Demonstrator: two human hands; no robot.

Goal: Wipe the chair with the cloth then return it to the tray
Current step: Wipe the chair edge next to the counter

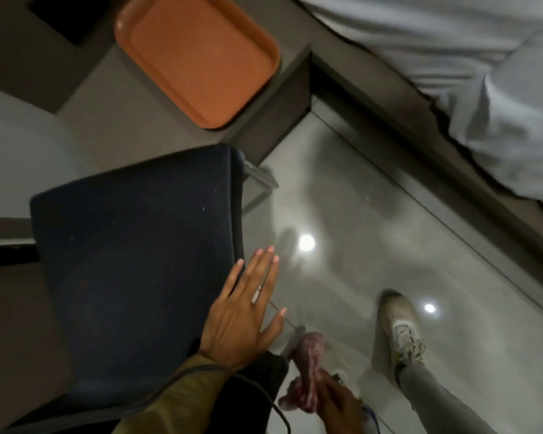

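Note:
A dark navy padded chair [138,261] fills the left centre of the head view. My left hand [245,311] lies flat and open on the chair's right edge, fingers spread and pointing up. A crumpled pinkish-red cloth [304,371] hangs beside the chair's lower right corner, with my right hand [336,405] shut on it and blurred. The orange tray [198,57] sits bare on a grey cabinet top beyond the chair.
A grey cabinet [107,120] stands behind the chair. A bed with pale sheets [452,73] runs along the upper right. My foot in a light sneaker [402,330] stands on the glossy tiled floor [358,214]. A dark cable [264,393] crosses my left sleeve.

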